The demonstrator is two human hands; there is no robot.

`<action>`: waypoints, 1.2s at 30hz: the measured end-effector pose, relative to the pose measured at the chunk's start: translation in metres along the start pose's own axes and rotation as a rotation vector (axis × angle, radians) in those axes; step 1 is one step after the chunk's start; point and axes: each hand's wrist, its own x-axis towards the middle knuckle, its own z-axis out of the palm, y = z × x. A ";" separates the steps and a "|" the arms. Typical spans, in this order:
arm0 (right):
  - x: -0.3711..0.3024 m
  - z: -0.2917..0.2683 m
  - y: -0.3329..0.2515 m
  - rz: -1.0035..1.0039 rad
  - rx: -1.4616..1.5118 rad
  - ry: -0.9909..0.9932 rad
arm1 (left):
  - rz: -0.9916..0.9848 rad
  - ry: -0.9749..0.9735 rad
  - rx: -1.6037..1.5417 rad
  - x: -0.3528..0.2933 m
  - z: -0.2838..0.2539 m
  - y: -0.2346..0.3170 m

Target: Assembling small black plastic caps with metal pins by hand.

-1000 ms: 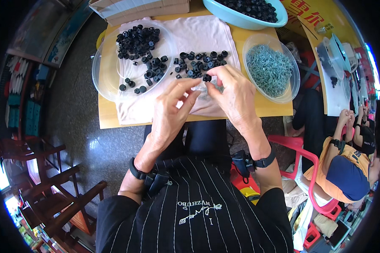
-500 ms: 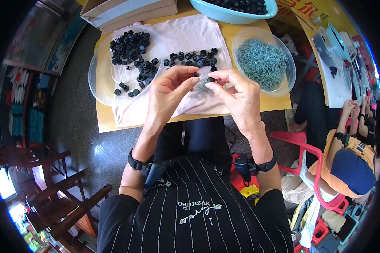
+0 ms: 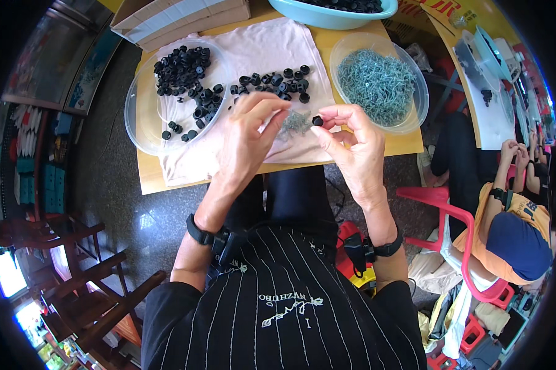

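Note:
My right hand (image 3: 357, 139) pinches a small black hexagonal plastic cap (image 3: 317, 121) between thumb and fingertips, above the near edge of a pale pink cloth (image 3: 272, 46). To its left, my left hand (image 3: 250, 139) hovers over the cloth with fingers bent and thumb apart, slightly blurred; nothing shows in it. Just beyond the hands lie several loose black caps (image 3: 277, 80). Between the hands, a small heap of thin metal screws (image 3: 298, 123) rests on the cloth. More black caps (image 3: 182, 65) sit in a clear round tray (image 3: 136, 126) on the left.
On the right of the wooden table (image 3: 404, 145) stands a clear bowl (image 3: 421, 102) of silvery screws (image 3: 376, 86). A cardboard box (image 3: 179, 21) and a light blue basin (image 3: 333, 20) of black parts stand at the back. A person (image 3: 515, 240) sits at the right by a red chair (image 3: 463, 246).
The dark piece at my left fingertips is no longer visible, and that hand has turned downward. My right hand has moved slightly right, still pinching a black cap.

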 end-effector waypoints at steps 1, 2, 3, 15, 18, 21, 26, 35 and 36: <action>-0.001 0.001 -0.001 0.001 0.000 0.001 | -0.193 -0.067 -0.245 -0.005 -0.001 0.005; -0.002 0.002 -0.003 -0.032 -0.015 -0.003 | -0.146 -0.084 -0.299 -0.012 0.003 -0.001; -0.003 0.003 -0.005 -0.066 -0.027 -0.010 | -0.148 -0.082 -0.297 -0.015 0.002 0.002; -0.034 0.015 -0.007 -0.149 -0.211 -0.094 | -0.631 -0.324 -0.613 -0.049 -0.017 0.018; -0.037 0.011 -0.003 -0.095 -0.211 -0.105 | -0.484 -0.312 -0.505 -0.049 -0.020 0.018; -0.036 0.005 -0.001 -0.047 -0.353 -0.065 | -0.301 -0.135 -0.103 -0.044 -0.024 0.014; -0.028 -0.001 0.008 -0.123 -0.600 -0.090 | -0.147 -0.085 0.154 -0.034 -0.022 -0.002; -0.027 -0.002 0.007 -0.142 -0.670 -0.134 | -0.064 -0.154 0.245 -0.030 -0.019 -0.007; -0.026 -0.003 0.008 -0.143 -0.671 -0.134 | -0.056 -0.154 0.237 -0.030 -0.019 -0.008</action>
